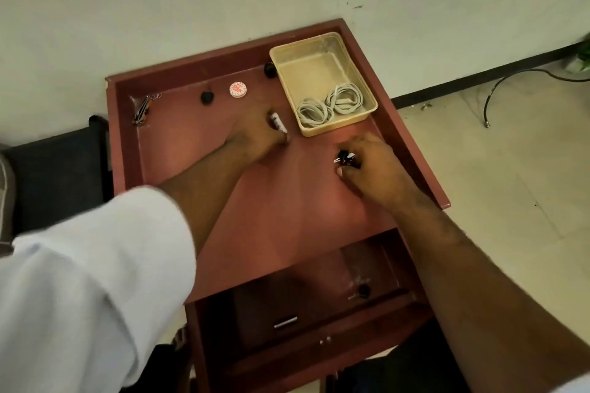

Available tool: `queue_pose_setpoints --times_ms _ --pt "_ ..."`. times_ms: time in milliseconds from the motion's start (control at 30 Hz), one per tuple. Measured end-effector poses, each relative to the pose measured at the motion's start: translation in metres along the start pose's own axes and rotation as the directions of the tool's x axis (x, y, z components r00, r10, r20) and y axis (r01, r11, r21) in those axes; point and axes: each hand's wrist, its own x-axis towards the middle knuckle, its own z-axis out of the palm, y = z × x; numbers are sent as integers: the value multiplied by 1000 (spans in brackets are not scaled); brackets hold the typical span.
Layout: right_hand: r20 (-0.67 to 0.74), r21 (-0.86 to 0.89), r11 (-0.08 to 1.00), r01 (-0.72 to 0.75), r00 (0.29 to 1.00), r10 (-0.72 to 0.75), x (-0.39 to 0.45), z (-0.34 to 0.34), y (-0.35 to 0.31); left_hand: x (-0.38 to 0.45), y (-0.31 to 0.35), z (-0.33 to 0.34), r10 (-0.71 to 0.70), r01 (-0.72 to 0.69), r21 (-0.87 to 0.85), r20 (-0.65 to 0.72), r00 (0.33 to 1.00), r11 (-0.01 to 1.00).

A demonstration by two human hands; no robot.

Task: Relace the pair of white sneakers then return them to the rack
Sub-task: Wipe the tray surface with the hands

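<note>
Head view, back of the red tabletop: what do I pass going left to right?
Nail clipper on a chain → small black object → round white cap with red print → second black object → beige plastic tray holding coiled laces.

Matt reddish wooden table (178,124), translucent plastic tray (357,73), flat cloth laces (332,105).

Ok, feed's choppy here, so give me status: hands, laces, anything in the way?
Left hand grips small white tube. Right hand grips small black item. Laces coiled in beige tray, untouched. No sneakers in view.
</note>
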Motion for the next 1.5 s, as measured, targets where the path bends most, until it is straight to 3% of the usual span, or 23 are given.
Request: queue_pose_setpoints --times_ms 133,200,300,333,400,533,633,700,767,867,967,1100,1167,1233,1300,1367,1500 --pt "303 44 999 27 952 -39 -35 -8 -21 -106 -18 9 9 -8 6 -78 997 1000" --pt "519 65 998 9 854 -41 -60 1 -35 -175 -32 23 -69 69 -7 -67 995 998" --pt "773 -29 996 78 634 -27 -93 35 -50 -243 -45 46 -114 111 37 87 990 993" --pt "817 -91 987 132 577 -2 -102 49 -51 -255 -50 51 -119 113 52 124 985 992" --pt "834 -235 949 212 545 85 -113 71 -45 -266 -56 56 -120 113 56 152 981 992" --pt "782 -305 944 127 600 172 -111 104 -25 -262 -83 64 -172 100 256 277 945 962" --pt "746 -337 937 88 633 209 -98 128 -13 -251 -109 69 -365 213 376 399 841 902" --pt "735 -369 913 175 657 171 -93 141 -5 -246 -115 70 -419 303 321 406 812 897" --pt "737 -401 843 358 673 65 -91 151 -1 -239 -116 73 -435 370 230 433 789 900" --pt "758 -411 804 430 651 39 -92 152 -8 -235 -113 73 -465 390 256 416 781 884" --pt "769 -438 837 327 618 161 -96 144 -20 -232 -113 74 -465 336 354 393 793 873" --pt "764 -504 740 446 629 141 -105 118 -57 -232 -99 57 -452 125 585 455 767 801" --pt "747 -483 748 456 660 80 -110 99 -76 -235 -79 41 -407 -37 643 527 746 765" --pt "687 -490 758 430 726 32 -109 78 -85 -232 -53 15 -313 -129 620 552 773 774" --pt "628 -499 790 356 777 46 -99 55 -94 -208 -35 -20 -194 -137 552 499 845 823" --pt "542 -432 877 210 838 66 -74 40 -104 -158 -36 -57 -98 -99 511 343 934 854" --pt "291 -182 979 96 956 -39 -2 37 -114 -65 -57 -101 22 -11 440 -21 1000 898"
